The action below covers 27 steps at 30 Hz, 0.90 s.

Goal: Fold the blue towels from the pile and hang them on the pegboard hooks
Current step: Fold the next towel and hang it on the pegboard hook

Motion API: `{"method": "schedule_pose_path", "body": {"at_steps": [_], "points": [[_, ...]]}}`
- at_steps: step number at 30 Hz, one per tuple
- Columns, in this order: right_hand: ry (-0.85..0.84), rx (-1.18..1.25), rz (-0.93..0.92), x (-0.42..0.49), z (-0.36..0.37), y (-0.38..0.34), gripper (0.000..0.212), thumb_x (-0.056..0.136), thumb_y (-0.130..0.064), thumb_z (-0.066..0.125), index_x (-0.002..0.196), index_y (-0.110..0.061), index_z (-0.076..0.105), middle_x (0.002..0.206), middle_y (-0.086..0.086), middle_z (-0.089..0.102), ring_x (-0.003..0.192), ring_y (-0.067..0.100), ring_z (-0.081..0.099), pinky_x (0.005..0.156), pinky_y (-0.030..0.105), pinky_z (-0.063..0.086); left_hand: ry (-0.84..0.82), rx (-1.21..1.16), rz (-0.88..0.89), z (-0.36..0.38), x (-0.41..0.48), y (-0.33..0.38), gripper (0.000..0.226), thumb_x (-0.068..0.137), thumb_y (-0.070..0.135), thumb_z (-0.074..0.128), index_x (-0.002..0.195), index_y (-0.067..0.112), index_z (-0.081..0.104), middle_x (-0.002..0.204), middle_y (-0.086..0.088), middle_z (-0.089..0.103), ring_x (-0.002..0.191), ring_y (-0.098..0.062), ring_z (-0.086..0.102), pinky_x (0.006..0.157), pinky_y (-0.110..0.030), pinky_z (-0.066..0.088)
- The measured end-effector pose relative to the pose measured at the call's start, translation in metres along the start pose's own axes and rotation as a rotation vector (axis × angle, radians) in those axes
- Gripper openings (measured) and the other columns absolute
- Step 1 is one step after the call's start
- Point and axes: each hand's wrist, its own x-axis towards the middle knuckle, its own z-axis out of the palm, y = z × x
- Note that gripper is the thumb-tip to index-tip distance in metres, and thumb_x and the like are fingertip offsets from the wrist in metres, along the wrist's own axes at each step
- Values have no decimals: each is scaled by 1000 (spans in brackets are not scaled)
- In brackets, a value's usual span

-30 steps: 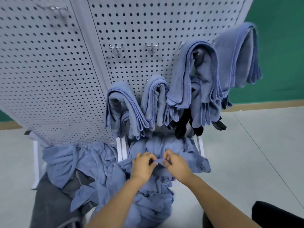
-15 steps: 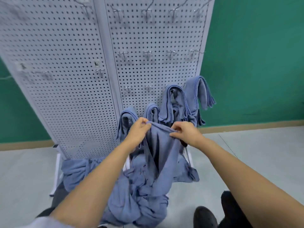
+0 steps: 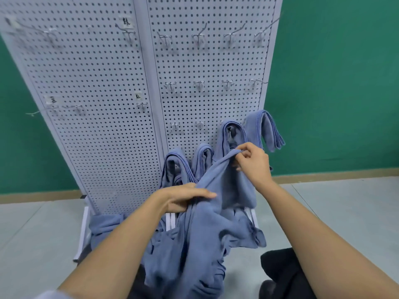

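Note:
A blue towel hangs lifted in front of the white pegboard. My right hand pinches its top corner, high and to the right. My left hand sits lower, fingers stretched across the towel's edge with the thumb under the cloth. The towel's lower part trails into the blue pile on the floor. Several folded blue towels hang on the lowest hooks of the right panel, just behind my hands.
Rows of bare metal hooks stick out of the pegboard above the hung towels. The board stands on a white base frame on a grey floor, before a green wall. A dark shoe is at bottom right.
My right hand has risen and moved right with the towel corner. My left hand has slid down along the edge. The towel now slants between them instead of being held level.

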Motion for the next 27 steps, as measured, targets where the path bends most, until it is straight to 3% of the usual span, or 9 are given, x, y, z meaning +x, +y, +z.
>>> {"method": "schedule_pose_path", "body": {"at_steps": [4, 8, 10, 12, 15, 19, 23, 25, 27], "points": [[-233, 128, -2, 5, 4, -3, 18, 95, -11, 54, 107, -21, 62, 92, 4, 72, 99, 22, 66, 94, 41, 52, -48, 157, -125, 9, 5, 0, 49, 81, 24, 76, 121, 0, 60, 120, -18, 65, 113, -31, 62, 101, -45, 47], [-412, 282, 62, 5, 7, -12, 40, 98, -10, 51, 135, -23, 44, 115, -4, 63, 107, 10, 59, 91, 27, 51, 0, -268, 83, 13, 6, 8, 17, 94, 14, 56, 87, 8, 71, 94, -10, 70, 88, -20, 67, 92, -33, 52], [-347, 288, 123, 4, 6, -11, 29, 97, -14, 52, 126, -17, 49, 111, 3, 65, 91, 12, 61, 79, 23, 52, 57, -518, 251, 11, 3, 17, 29, 95, 15, 51, 77, 13, 73, 87, -8, 70, 82, -17, 67, 84, -30, 53], [-281, 232, 199, 2, 2, -8, 14, 98, -21, 52, 108, -13, 57, 102, 6, 64, 78, 11, 58, 70, 21, 52, 151, -675, 379, 8, -1, 24, 23, 94, 17, 52, 87, 9, 73, 93, -11, 70, 86, -18, 68, 86, -30, 54], [-370, 198, 358, -1, -2, 1, 36, 96, -43, 51, 98, -8, 62, 93, 8, 64, 84, 18, 62, 84, 33, 55, 220, -784, 476, 3, -9, 31, 20, 93, 17, 52, 95, 7, 69, 92, -10, 71, 84, -16, 70, 80, -30, 57], [-531, 358, 438, -6, -2, -1, 46, 92, -54, 48, 87, -13, 68, 90, 8, 69, 85, 19, 64, 93, 37, 51, 201, -764, 458, 5, -13, 33, 24, 87, 19, 57, 106, 6, 65, 95, -8, 71, 85, -16, 70, 76, -30, 58], [-377, 554, 350, -4, 2, -7, 22, 97, -32, 53, 86, -16, 63, 65, -7, 63, 62, 6, 56, 75, 24, 49, 175, -570, 383, 5, -15, 31, 22, 90, 24, 58, 106, 11, 63, 93, -4, 72, 82, -15, 69, 75, -30, 56], [-313, 535, 292, -2, 0, -7, 18, 98, -25, 51, 87, -16, 61, 70, -5, 62, 67, 8, 54, 67, 22, 46, 217, -443, 327, 2, -17, 30, 24, 88, 36, 61, 90, 14, 70, 88, -4, 73, 81, -15, 69, 79, -31, 53], [-273, 510, 255, 1, -4, -6, 17, 99, -24, 50, 90, -18, 63, 78, -5, 65, 70, 8, 58, 65, 21, 46, 379, -351, 267, -4, -17, 26, 39, 87, 52, 58, 97, 17, 71, 97, -4, 73, 92, -16, 69, 87, -34, 51]]}}
